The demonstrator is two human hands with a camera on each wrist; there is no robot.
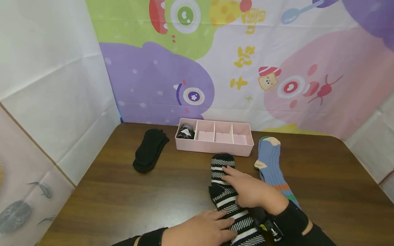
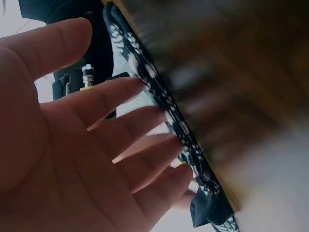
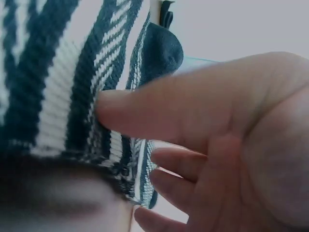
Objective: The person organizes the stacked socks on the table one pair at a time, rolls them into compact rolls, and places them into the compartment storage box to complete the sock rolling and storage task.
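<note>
A pair of black-and-white striped socks [image 1: 226, 196] lies stretched out on the table, toes toward the pink box. My right hand [image 1: 250, 189] rests on the foot part with extended fingers. Lower down, the fingertips of my left hand [image 1: 200, 229] touch the left edge of the leg part. In the left wrist view the fingers are straight and spread along the side of the folded striped socks [image 2: 166, 104], whose layers lie one over the other. The right wrist view has the thumb against the striped knit [image 3: 58, 92], the other fingers beyond it.
A pink divided box [image 1: 212, 147] stands at the back, with a rolled black-and-white bundle [image 1: 185, 132] in its left compartment. Folded black socks [image 1: 149, 150] lie left of it. Blue socks [image 1: 271, 167] with cream heels and toes lie right of my right hand.
</note>
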